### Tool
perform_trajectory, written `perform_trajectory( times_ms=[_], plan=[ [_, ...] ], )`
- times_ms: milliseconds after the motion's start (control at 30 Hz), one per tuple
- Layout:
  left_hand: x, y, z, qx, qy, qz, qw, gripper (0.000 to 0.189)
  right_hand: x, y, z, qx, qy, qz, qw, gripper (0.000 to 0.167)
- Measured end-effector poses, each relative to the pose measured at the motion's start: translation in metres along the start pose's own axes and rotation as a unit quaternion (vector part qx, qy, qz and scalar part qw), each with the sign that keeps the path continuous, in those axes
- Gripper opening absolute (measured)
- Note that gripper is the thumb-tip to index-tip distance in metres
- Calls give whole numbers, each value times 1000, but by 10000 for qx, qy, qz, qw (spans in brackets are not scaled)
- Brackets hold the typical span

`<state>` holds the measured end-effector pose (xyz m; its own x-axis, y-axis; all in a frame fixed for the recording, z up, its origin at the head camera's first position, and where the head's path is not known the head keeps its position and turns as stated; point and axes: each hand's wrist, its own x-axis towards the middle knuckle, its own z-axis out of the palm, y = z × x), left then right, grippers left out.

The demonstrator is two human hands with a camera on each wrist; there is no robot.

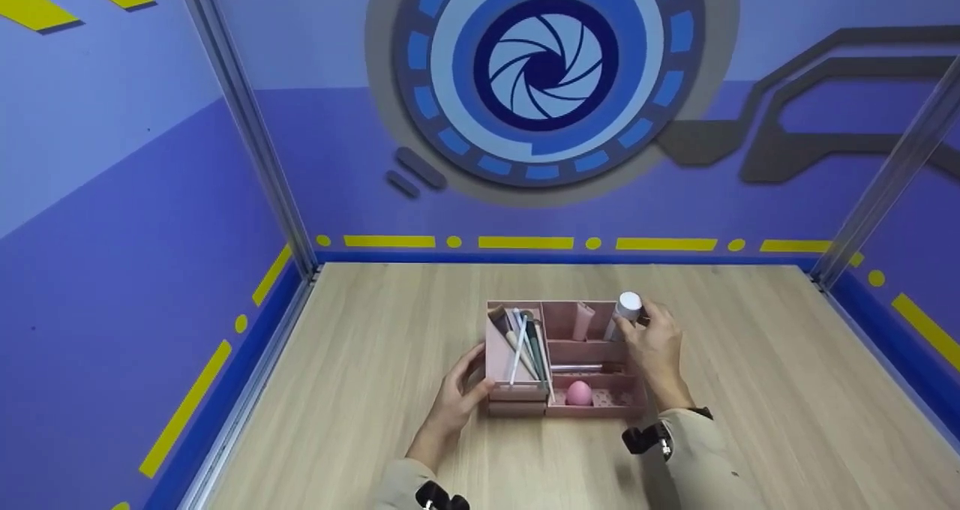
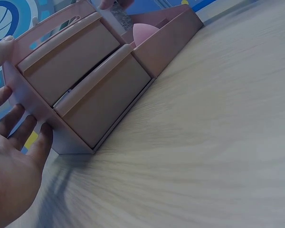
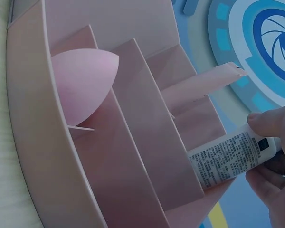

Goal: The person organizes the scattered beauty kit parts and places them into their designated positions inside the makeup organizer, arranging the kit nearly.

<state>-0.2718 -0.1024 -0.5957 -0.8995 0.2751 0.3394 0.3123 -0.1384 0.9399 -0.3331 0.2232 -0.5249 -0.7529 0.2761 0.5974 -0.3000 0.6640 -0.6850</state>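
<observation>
A pink makeup organizer (image 1: 600,412) stands on the wooden table. My right hand (image 1: 660,349) pinches a white bottle (image 3: 228,159) with small print near its top, between thumb and fingers. The bottle's lower end is inside the back right compartment. My left hand (image 1: 454,397) touches the organizer's left side with fairly straight fingers, the thumb at its front upper edge. Beside the bottle, a pink tube (image 3: 204,88) leans in the back compartment. An egg-shaped pink makeup sponge (image 1: 579,394) sits in the front compartment. Several makeup brushes (image 1: 517,345) lie slanted in the left section.
Two drawers (image 2: 104,97) form the organizer's front left part. A slim stick-like item (image 1: 577,368) lies in the middle compartment. The wooden tabletop (image 1: 360,360) surrounds the organizer, with printed blue panels (image 1: 322,165) behind and at both sides.
</observation>
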Motion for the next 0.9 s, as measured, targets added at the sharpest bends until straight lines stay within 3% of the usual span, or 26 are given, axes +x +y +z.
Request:
perform_trajectory(
  times_ms=[233,467,900],
  plan=[
    [-1,1,0,-70,-48,-148,9999,62,-2,4,1,-137,-228,-3,9996,45],
    [0,1,-1,40,-36,158,9999,61,-1,3,2,-166,-376,152,9990,45],
    [0,1,0,-37,-19,122,9999,61,0,6,3,-320,-429,110,9985,48]
  ],
)
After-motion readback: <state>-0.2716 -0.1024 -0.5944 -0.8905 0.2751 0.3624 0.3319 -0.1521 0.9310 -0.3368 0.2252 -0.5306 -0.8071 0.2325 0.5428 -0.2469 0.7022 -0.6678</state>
